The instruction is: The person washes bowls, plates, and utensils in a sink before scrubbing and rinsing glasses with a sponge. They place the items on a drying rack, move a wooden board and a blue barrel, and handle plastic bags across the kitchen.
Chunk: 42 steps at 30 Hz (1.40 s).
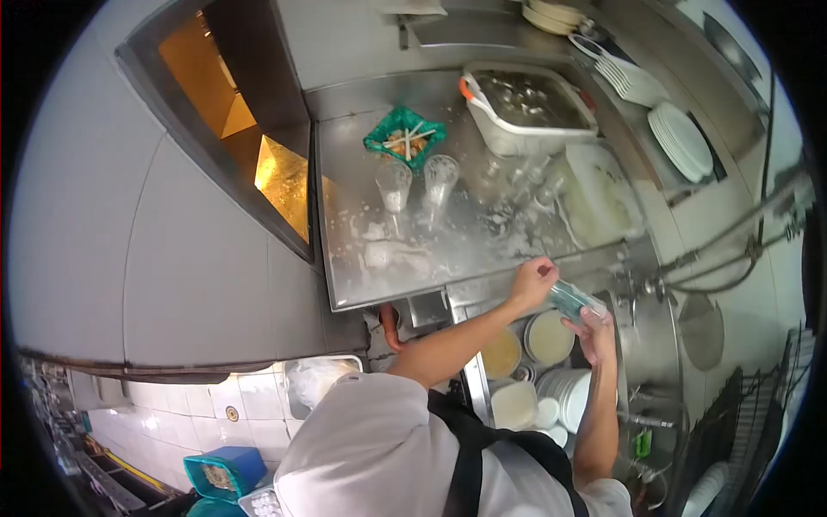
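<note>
Glass held between both hands above the sink, tipped on its side, pale blue-green and see-through; left hand closed on one end with fingers curled round it, right hand gripping the other end from below. Beneath the hands, stacked in the sink — round bowls, one with yellowish liquid, and a pile of white plates with a square white container beside them. Up on the wet, soapy steel counter, well apart from the hands: two tall clear glasses standing upright side by side, just behind them a green basket with scraps and sticks inside. Further right on the same counter, a large grey tub full of dark water and items too blurred to tell, and a white cutting board lying flat near the counter's edge. Against the far wall, a stack of white plates and a fanned row of white dishes on a shelf. Faucet hoses running along the right side — green brush low by the sink's edge. Black apron straps crossing a white shirt in the foreground
</note>
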Each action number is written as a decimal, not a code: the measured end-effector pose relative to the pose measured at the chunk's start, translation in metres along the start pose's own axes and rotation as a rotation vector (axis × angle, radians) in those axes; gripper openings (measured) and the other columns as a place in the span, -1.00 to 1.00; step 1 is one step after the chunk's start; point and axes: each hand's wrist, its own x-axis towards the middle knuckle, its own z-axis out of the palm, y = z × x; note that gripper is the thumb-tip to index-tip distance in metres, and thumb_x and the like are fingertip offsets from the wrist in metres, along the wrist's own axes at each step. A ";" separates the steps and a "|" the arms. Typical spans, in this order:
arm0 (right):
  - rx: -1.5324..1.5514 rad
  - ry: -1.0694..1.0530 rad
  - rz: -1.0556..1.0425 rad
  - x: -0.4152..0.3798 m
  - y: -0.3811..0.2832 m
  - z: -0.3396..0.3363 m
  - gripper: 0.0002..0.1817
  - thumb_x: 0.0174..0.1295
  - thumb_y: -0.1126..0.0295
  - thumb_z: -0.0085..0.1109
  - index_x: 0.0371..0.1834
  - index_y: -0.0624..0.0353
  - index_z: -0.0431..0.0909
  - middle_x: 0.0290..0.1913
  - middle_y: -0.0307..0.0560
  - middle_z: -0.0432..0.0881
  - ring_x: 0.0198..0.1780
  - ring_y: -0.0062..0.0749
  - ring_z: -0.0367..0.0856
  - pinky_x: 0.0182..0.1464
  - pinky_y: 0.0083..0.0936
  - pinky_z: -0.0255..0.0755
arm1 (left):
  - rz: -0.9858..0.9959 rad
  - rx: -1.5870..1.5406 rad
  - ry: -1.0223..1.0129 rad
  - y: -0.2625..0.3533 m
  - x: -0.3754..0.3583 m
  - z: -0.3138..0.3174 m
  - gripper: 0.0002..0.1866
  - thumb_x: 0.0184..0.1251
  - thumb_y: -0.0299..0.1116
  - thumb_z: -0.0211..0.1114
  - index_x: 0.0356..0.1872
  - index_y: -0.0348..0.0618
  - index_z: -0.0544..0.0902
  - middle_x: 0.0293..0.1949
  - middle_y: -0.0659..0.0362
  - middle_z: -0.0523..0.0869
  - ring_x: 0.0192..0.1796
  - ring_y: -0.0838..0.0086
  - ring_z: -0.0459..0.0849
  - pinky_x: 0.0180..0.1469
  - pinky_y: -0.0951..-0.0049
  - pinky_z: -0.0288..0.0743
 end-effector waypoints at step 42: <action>-1.021 0.004 -0.673 -0.125 -0.011 -0.050 -0.51 -0.02 0.33 0.43 0.03 0.10 0.55 0.03 0.01 0.62 0.08 -0.08 0.56 0.14 -0.17 0.26 | -1.244 -0.374 -0.649 0.018 -0.076 -0.003 -0.79 0.38 -0.22 0.22 -0.11 -0.09 0.59 -0.43 0.18 0.63 -0.72 0.54 0.44 -0.85 0.71 0.09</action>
